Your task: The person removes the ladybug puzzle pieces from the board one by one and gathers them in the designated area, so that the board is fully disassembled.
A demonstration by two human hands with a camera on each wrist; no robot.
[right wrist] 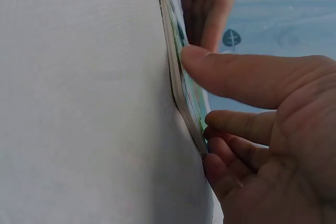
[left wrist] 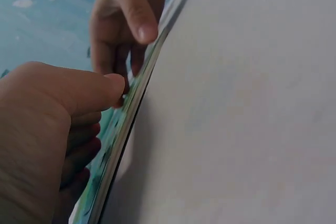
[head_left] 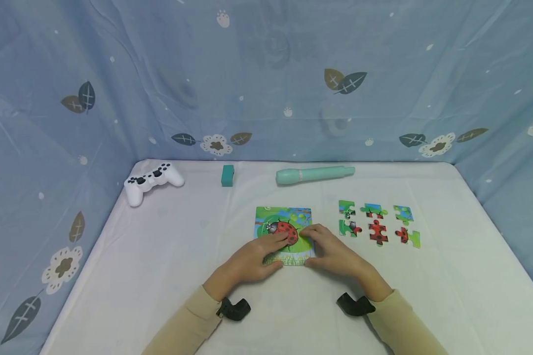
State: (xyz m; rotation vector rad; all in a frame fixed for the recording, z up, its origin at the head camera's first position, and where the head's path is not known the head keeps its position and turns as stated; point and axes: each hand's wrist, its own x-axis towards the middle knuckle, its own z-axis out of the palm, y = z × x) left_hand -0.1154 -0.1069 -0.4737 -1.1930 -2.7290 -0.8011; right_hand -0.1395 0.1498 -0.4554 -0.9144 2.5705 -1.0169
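A square puzzle board (head_left: 293, 259) with a ladybug picture lies flat on the white table (head_left: 160, 276), between both hands. My left hand (head_left: 255, 256) rests its fairly straight fingers over the board's left part, with the thumb at the front edge. At the right side, my right hand (head_left: 335, 251) touches the board with its fingertips, its thumb by the front right corner. In the right wrist view, the thumb and fingers of the right hand (right wrist: 294, 124) lie along the board's edge (right wrist: 176, 77). Several loose jigsaw pieces (head_left: 378, 232) lie in two rows right of the board.
At the back left lies a white game controller (head_left: 135, 190). Beside it stands a small teal block (head_left: 227, 176). A mint-green flashlight-like object (head_left: 311, 175) lies along the back, behind the board. Blue patterned fabric (head_left: 266, 74) hangs around the table.
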